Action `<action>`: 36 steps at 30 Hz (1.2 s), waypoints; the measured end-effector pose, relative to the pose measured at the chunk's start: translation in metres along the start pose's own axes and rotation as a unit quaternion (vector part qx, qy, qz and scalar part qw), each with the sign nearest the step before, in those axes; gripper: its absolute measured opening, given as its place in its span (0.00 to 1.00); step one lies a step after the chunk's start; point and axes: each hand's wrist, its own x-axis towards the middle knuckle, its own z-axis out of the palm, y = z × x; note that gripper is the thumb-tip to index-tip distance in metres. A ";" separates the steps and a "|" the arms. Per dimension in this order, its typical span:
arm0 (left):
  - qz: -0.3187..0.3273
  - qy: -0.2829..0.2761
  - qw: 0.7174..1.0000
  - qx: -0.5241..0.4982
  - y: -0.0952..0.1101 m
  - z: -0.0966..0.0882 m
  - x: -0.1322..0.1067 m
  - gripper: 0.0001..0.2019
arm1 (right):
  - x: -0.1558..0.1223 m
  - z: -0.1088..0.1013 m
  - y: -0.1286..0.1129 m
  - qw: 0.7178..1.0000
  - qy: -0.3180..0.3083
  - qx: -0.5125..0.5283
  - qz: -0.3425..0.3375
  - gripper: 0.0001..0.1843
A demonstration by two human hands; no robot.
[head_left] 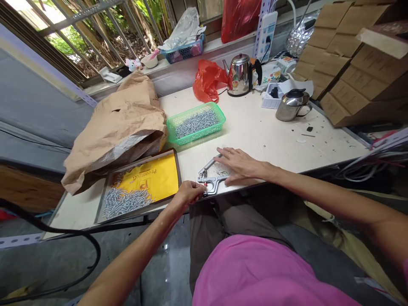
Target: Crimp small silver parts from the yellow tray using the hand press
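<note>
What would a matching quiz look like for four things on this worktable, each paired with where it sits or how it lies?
Things:
1. green basket
2. brown paper bag
3. steel kettle
4. right hand

Places or states:
A. flat on the metal tool at the near edge of the table
B. at the back, beside the orange bag
C. mid-table, full of small metal parts
D. slumped at the left, behind the yellow tray

Pairs: 1-C, 2-D, 3-B, 4-A.
</note>
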 end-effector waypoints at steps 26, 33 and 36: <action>0.365 0.151 0.808 0.438 0.023 0.024 0.009 0.22 | 0.004 0.005 -0.005 0.999 0.008 0.030 -0.015 0.35; 0.363 0.078 0.770 0.519 0.045 0.021 0.026 0.30 | -0.006 -0.013 -0.010 0.997 -0.045 0.010 0.056 0.31; 0.362 0.065 0.764 0.529 0.051 0.022 0.026 0.27 | -0.005 -0.017 -0.016 0.995 -0.067 0.011 0.079 0.27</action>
